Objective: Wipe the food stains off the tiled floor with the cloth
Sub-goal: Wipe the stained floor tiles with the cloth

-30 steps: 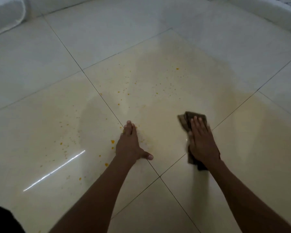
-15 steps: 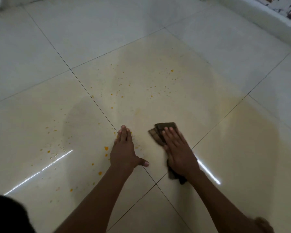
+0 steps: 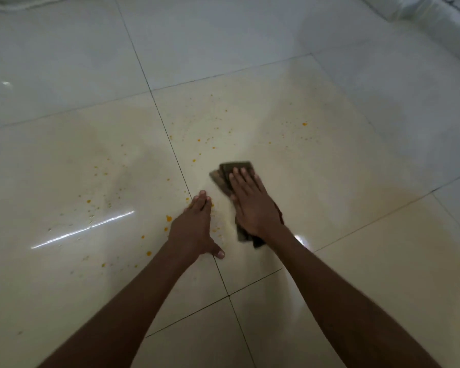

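Head view: right hand [image 3: 252,205] pressing flat on the dark folded cloth [image 3: 233,170], slid leftward since a second ago, now just beside the left hand [image 3: 197,227] braced open-palmed on the tiled floor [image 3: 356,181]. Orange food stains [image 3: 168,218] left and ahead remaining unwiped.

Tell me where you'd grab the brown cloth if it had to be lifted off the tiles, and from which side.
Probably the far end of the cloth, approached from above on the side away from the person. That folded end lies bare beyond the right hand's fingertips; the flat palm covers the middle, and the near end is mostly hidden under the wrist. The left hand rests flat on the floor, crowding the left side.
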